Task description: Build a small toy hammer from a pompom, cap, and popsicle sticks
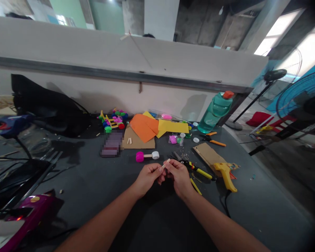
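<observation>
Between my two hands, over the near middle of the dark table, is a small pale wooden stick (166,163). My left hand (150,175) pinches its lower end, and the fingers of my right hand (179,175) are closed on its upper end. Just beyond lies a stick joining a magenta cap and a white cap (147,156). Two short wooden pieces (130,141) rest on a piece of cardboard (139,145). Beside my right hand are yellow-and-black handled cutters (199,170), with small scraps around their jaws.
A yellow glue gun (227,175) lies at right by another cardboard piece (206,155) and orange-handled pliers (216,142). A green water bottle (215,112) stands behind. Orange paper (144,126), a phone (112,144) and a colourful assembled model (111,121) lie farther back.
</observation>
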The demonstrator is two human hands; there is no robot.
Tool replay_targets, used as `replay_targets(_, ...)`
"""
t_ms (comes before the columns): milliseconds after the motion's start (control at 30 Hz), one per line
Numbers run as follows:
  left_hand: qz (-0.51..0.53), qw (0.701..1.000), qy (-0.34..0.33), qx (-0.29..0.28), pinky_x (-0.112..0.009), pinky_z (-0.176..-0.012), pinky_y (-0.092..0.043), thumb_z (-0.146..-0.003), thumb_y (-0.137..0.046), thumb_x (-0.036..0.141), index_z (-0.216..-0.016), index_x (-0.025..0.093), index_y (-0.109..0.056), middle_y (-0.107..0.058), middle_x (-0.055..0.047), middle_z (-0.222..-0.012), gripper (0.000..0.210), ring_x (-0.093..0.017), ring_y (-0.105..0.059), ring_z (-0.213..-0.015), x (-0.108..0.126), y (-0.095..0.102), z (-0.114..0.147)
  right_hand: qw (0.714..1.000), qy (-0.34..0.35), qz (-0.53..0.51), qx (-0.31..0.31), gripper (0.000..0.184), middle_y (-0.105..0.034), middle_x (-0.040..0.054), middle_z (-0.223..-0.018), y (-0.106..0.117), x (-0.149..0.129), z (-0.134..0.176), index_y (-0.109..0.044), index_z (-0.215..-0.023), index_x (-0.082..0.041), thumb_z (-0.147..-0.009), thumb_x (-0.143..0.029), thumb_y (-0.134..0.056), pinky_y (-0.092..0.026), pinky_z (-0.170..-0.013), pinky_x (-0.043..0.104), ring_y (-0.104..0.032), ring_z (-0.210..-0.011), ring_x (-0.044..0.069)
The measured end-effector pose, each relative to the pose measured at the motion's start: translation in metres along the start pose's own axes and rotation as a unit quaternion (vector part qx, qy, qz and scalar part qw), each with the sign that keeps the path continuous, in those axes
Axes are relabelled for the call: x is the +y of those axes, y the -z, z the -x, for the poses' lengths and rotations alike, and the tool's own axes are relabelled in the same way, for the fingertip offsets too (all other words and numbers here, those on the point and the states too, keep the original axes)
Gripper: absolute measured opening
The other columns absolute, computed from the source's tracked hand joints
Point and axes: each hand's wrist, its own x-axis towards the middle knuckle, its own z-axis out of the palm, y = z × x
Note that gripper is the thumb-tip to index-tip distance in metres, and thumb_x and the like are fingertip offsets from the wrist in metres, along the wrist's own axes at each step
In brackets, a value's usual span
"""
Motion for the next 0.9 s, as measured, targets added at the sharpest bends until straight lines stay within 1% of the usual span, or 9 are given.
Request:
replay_targets(100,-0.06,0.998,-0.026,0.008,-0.02,-0.05,-0.038,-0.08,-0.056,0.041,-0.066,0.013,-0.057,-0.054,0.001,-0.054,0.032,-0.009,-0.047,-0.048,0.001,0.0,0.0,0.998,0.042,0.045,0.029,0.017,-0.055,-0.0035,-0.055,0.001,0.0,0.0,-0.064,-0.071,-0.016,-0.07,-0.033,-0.068,-0.034,-0.046,0.02,-0.045,-0.049,0.008)
replay_targets(233,-0.169,0.984,-0.058,0.022,-0.02,-0.051,-0.036,-0.083,-0.051,0.04,-0.064,0.015,-0.056,-0.052,0.002,-0.054,0.032,-0.009,-0.046,-0.051,0.001,0.0,0.002,0.992,0.071,0.085,0.053,0.018,-0.057,-0.0027,-0.059,0.002,-0.002,0.002,-0.067,-0.075,-0.017,-0.071,-0.035,-0.066,-0.035,-0.047,0.021,-0.045,-0.05,0.009)
replay_targets(333,-0.197,0.978,-0.065,0.028,-0.02,-0.052,-0.036,-0.083,-0.051,0.041,-0.063,0.015,-0.057,-0.053,0.002,-0.055,0.033,-0.01,-0.047,-0.052,0.001,0.0,0.003,0.986,0.09,0.125,0.068,0.018,-0.059,-0.002,-0.06,0.001,-0.006,0.005,-0.068,-0.074,-0.018,-0.071,-0.036,-0.066,-0.036,-0.047,0.022,-0.046,-0.05,0.01)
replay_targets(433,-0.133,0.99,-0.043,0.008,-0.021,-0.053,-0.039,-0.08,-0.055,0.043,-0.066,0.014,-0.06,-0.056,0.0,-0.057,0.033,-0.01,-0.049,-0.053,0.002,0.002,0.002,0.982,0.104,0.145,0.067,0.016,-0.06,-0.0016,-0.059,0.0,-0.011,0.008,-0.068,-0.071,-0.02,-0.071,-0.036,-0.066,-0.038,-0.049,0.024,-0.048,-0.051,0.012)
replay_targets(500,-0.043,0.999,-0.025,-0.008,-0.022,-0.055,-0.043,-0.076,-0.06,0.044,-0.079,0.012,-0.064,-0.06,-0.002,-0.065,0.032,-0.012,-0.054,-0.058,0.004,0.004,0.0,0.977,0.124,0.165,0.049,0.014,-0.061,-0.0008,-0.061,0.001,-0.012,0.009,-0.069,-0.071,-0.021,-0.073,-0.034,-0.064,-0.04,-0.052,0.025,-0.05,-0.054,0.013)
replay_targets(600,0.063,0.998,-0.005,-0.01,-0.026,-0.062,-0.049,-0.073,-0.065,0.043,-0.103,0.013,-0.064,-0.065,-0.008,-0.084,0.042,-0.017,-0.061,-0.073,0.005,0.006,-0.002,0.959,0.172,0.226,0.014,0.011,-0.061,0.0007,-0.067,0.004,-0.01,0.008,-0.07,-0.071,-0.023,-0.074,-0.031,-0.063,-0.042,-0.058,0.027,-0.054,-0.062,0.015)
replay_targets(700,0.077,0.997,0.018,-0.018,-0.03,-0.068,-0.051,-0.074,-0.066,0.04,-0.106,0.012,-0.064,-0.066,-0.009,-0.088,0.043,-0.017,-0.062,-0.076,0.004,0.006,-0.002,0.938,0.202,0.28,0.024,0.009,-0.057,0.0002,-0.066,0.006,-0.007,0.005,-0.071,-0.069,-0.024,-0.073,-0.029,-0.065,-0.039,-0.056,0.026,-0.051,-0.061,0.014)
replay_targets(767,0.071,0.997,0.03,-0.028,-0.031,-0.071,-0.051,-0.073,-0.068,0.037,-0.11,0.012,-0.063,-0.067,-0.008,-0.085,0.045,-0.016,-0.063,-0.073,0.002,0.005,-0.002,0.933,0.201,0.294,0.044,0.009,-0.054,-0.0008,-0.062,0.007,-0.006,0.004,-0.071,-0.067,-0.025,-0.072,-0.028,-0.065,-0.037,-0.053,0.025,-0.048,-0.057,0.013)
replay_targets(900,0.069,0.996,0.036,-0.047,-0.028,-0.069,-0.05,-0.072,-0.07,0.034,-0.115,0.013,-0.06,-0.067,-0.006,-0.08,0.049,-0.012,-0.063,-0.066,-0.003,0.005,-0.003,0.946,0.161,0.274,0.066,0.01,-0.051,-0.0016,-0.06,0.004,-0.004,0.002,-0.071,-0.063,-0.023,-0.07,-0.028,-0.066,-0.037,-0.051,0.025,-0.048,-0.054,0.012)
